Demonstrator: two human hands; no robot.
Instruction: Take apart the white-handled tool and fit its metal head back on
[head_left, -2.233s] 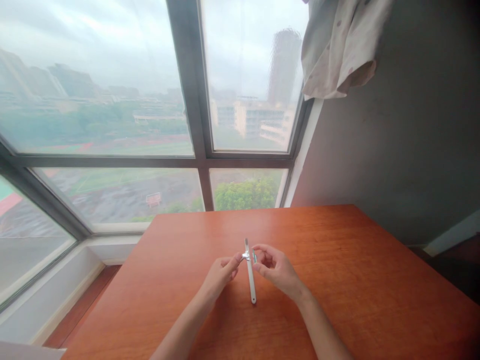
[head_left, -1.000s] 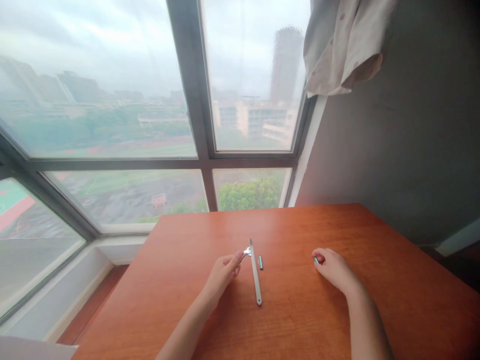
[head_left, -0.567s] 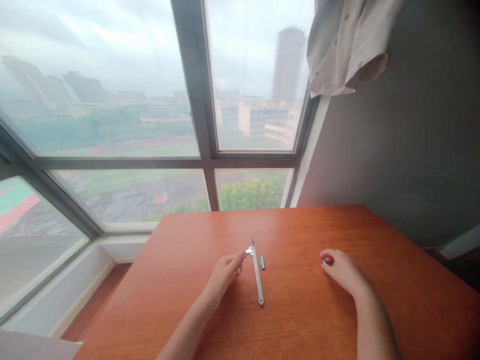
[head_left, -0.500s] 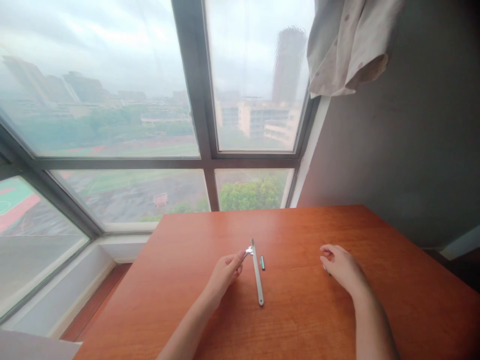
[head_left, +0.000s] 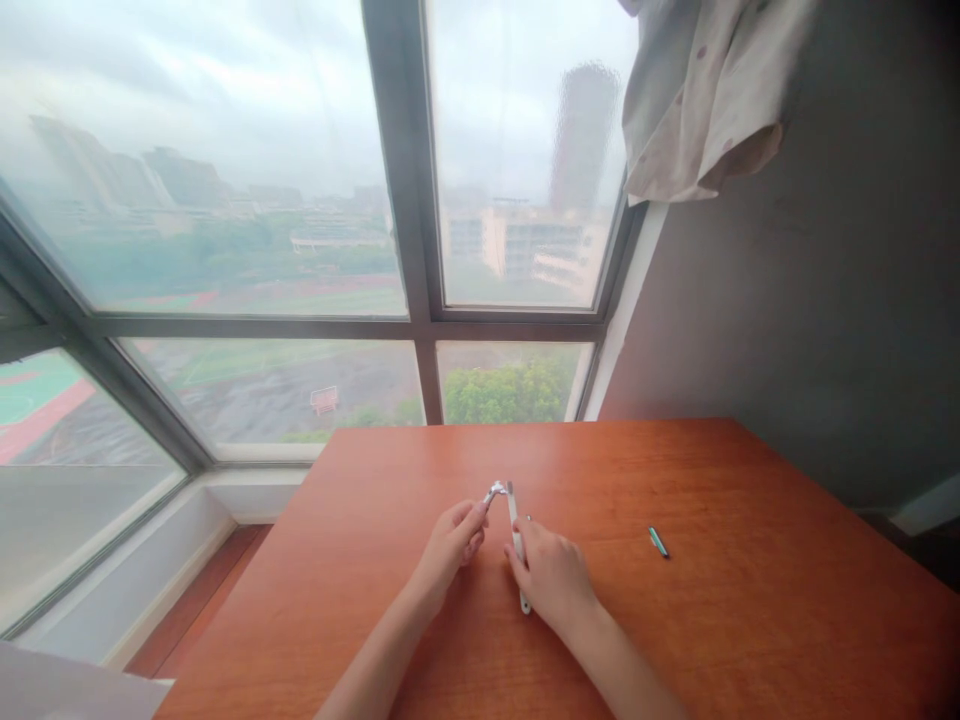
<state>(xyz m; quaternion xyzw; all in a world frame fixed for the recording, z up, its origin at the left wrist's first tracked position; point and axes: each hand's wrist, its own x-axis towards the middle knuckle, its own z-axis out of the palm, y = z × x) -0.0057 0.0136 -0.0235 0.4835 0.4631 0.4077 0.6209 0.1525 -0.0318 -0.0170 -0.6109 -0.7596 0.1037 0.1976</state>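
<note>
A slim white stick [head_left: 514, 512] with a small metal piece [head_left: 495, 491] at its far end lies on the orange-brown wooden table [head_left: 750, 620]. My left hand [head_left: 448, 546] pinches the metal piece between thumb and forefinger. My right hand [head_left: 550, 577] rests over the middle of the stick with its fingers curled around it, hiding most of its length. A tiny thing I cannot make out peeks out just beyond my right fingertips. A small green piece [head_left: 658, 541] lies alone on the table to the right, apart from both hands.
The table stands against a large window [head_left: 300, 250] with dark frames and, on the right, a grey wall [head_left: 825, 300]. A pale spotted cloth [head_left: 705, 90] hangs at the top right. The floor [head_left: 202, 590] shows past the table's left edge.
My right hand let go of the small green piece at the right and moved left onto the white stick. My left hand kept its pinch on the metal piece.
</note>
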